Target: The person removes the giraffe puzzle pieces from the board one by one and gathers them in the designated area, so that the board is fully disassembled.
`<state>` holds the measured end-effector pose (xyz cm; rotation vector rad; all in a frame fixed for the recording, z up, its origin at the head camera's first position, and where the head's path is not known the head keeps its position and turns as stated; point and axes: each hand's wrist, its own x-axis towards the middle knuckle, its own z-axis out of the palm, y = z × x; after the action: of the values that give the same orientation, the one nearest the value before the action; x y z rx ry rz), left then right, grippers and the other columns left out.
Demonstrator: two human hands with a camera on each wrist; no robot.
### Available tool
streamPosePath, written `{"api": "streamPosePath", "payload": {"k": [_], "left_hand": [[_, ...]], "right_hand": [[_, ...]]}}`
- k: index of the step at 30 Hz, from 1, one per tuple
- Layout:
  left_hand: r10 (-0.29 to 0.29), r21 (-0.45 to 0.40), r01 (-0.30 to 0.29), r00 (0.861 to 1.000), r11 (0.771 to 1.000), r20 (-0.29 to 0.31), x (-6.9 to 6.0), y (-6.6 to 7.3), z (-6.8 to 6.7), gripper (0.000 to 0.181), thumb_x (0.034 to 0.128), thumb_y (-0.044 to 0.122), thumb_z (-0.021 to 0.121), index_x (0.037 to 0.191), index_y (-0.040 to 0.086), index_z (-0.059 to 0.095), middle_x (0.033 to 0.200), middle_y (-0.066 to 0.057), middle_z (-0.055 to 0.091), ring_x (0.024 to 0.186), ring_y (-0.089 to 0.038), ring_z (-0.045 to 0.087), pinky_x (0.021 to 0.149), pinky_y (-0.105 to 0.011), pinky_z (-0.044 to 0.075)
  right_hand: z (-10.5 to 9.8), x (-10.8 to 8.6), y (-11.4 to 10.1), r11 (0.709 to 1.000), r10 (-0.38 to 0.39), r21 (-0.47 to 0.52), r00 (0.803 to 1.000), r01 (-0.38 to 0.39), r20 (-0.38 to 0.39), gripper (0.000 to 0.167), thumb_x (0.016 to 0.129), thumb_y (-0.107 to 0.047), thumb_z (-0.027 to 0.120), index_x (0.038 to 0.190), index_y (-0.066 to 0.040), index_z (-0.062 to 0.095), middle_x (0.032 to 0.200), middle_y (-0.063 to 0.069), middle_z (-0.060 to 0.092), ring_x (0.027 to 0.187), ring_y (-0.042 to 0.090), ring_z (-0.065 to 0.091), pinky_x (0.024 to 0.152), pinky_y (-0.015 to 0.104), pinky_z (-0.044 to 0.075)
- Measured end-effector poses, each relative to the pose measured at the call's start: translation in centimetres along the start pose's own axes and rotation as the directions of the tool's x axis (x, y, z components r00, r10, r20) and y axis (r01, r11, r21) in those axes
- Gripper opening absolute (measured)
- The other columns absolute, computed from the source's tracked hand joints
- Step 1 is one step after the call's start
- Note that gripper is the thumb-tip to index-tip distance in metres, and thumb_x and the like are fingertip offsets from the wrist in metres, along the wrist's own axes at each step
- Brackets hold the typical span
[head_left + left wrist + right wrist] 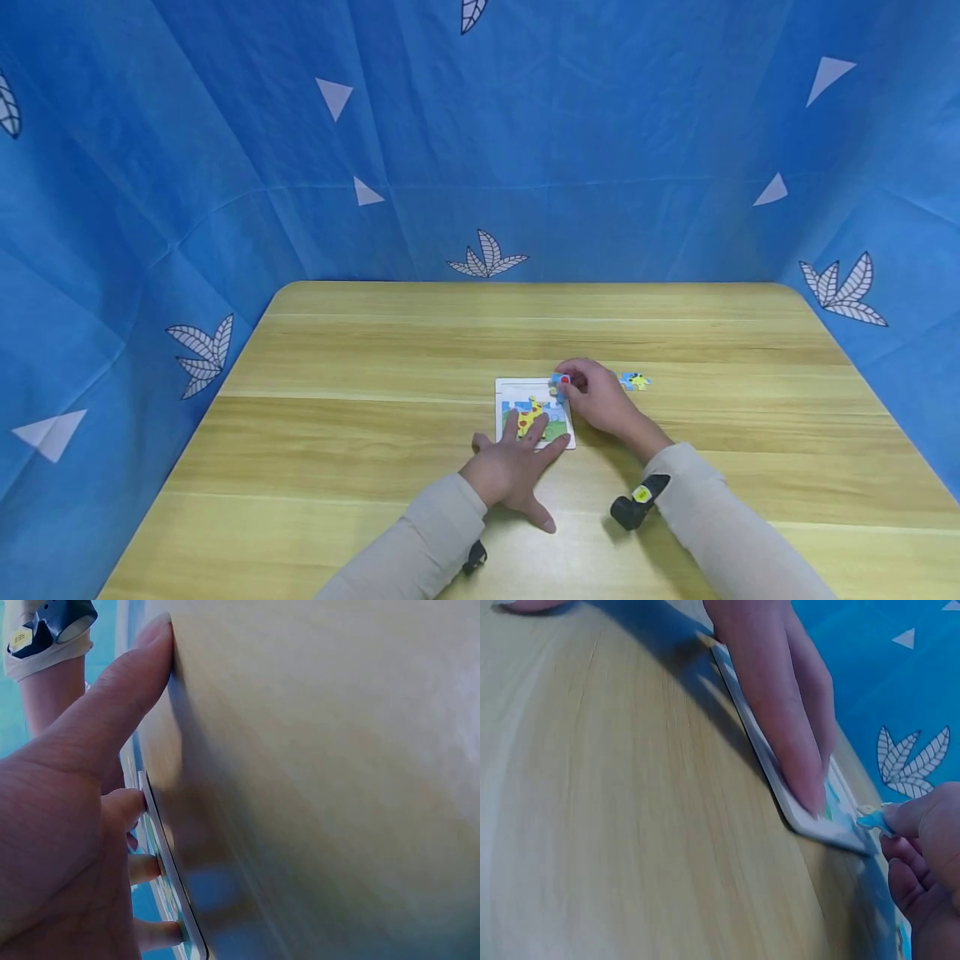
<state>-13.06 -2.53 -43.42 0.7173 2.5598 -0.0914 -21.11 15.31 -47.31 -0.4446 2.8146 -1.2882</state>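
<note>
A small jigsaw puzzle in a white frame point(504, 386) lies on the table, its lower part filled with a yellow giraffe picture. My left hand point(512, 471) spreads its fingers over the near part of the puzzle. In the left wrist view its fingertips point(169, 932) touch the board while the thumb rests apart on the table. At the board's far right corner my right hand point(600, 400) pinches a blue puzzle piece point(559, 382) with a red spot. That piece point(874, 820) is tilted just above the board in the right wrist view.
A loose blue and yellow puzzle piece point(636, 382) lies right of the right hand. The wooden table point(337, 417) ends at a blue curtain point(600, 125) with leaf and triangle prints. Black wrist cameras point(633, 508) sit on both sleeves.
</note>
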Motion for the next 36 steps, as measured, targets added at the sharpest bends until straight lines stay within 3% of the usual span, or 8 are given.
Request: {"api": "streamPosePath", "payload": {"k": [4, 15, 27, 36], "left_hand": [[0.002, -0.002, -0.002, 1.0, 1.0, 0.002, 0.0, 0.0, 0.0, 0.111, 0.0585, 0.075, 0.068, 0.148, 0.046, 0.009, 0.16, 0.006, 0.001, 0.143, -0.04, 0.01, 0.085, -0.067, 0.037], [0.005, -0.017, -0.005, 1.0, 1.0, 0.007, -0.1, 0.1, 0.0, 0.111, 0.0597, 0.074, 0.069, 0.149, 0.045, 0.01, 0.16, 0.005, 0.001, 0.143, -0.04, 0.009, 0.088, -0.068, 0.035], [0.007, -0.017, -0.007, 1.0, 1.0, -0.003, -0.2, 0.1, 0.0, 0.112, 0.0592, 0.073, 0.07, 0.149, 0.044, 0.01, 0.16, 0.005, 0.001, 0.143, -0.04, 0.008, 0.088, -0.068, 0.035], [0.01, -0.028, -0.01, 1.0, 1.0, -0.003, -0.3, 0.1, 0.0, 0.112, 0.059, 0.072, 0.07, 0.149, 0.044, 0.01, 0.16, 0.004, 0.001, 0.143, -0.04, 0.008, 0.088, -0.068, 0.035]], "right_hand": [[-0.6, -0.3, 0.7, 1.0, 0.02, 0.0, 0.999, -0.02, -0.025, 0.022, 0.089, -0.007, 0.062, 0.11, -0.002, 0.063, 0.087, 0.007, 0.064, 0.077, 0.016, 0.057, 0.067, 0.03, 0.047], [-2.9, -1.0, 2.6, 0.998, 0.061, -0.026, 0.997, -0.063, -0.05, 0.024, 0.091, -0.009, 0.06, 0.114, -0.001, 0.062, 0.094, 0.012, 0.067, 0.083, 0.019, 0.063, 0.067, 0.027, 0.05], [-6.6, -2.3, 4.5, 0.99, 0.114, -0.07, 0.986, -0.123, -0.12, 0.03, 0.092, -0.013, 0.059, 0.118, 0.001, 0.061, 0.1, 0.017, 0.067, 0.089, 0.026, 0.063, 0.075, 0.034, 0.05], [-9.0, -3.8, 6.4, 0.974, 0.212, -0.047, 0.961, -0.223, -0.177, 0.037, 0.094, -0.024, 0.058, 0.12, 0.002, 0.06, 0.106, 0.021, 0.065, 0.096, 0.029, 0.062, 0.07, 0.017, 0.047]]}}
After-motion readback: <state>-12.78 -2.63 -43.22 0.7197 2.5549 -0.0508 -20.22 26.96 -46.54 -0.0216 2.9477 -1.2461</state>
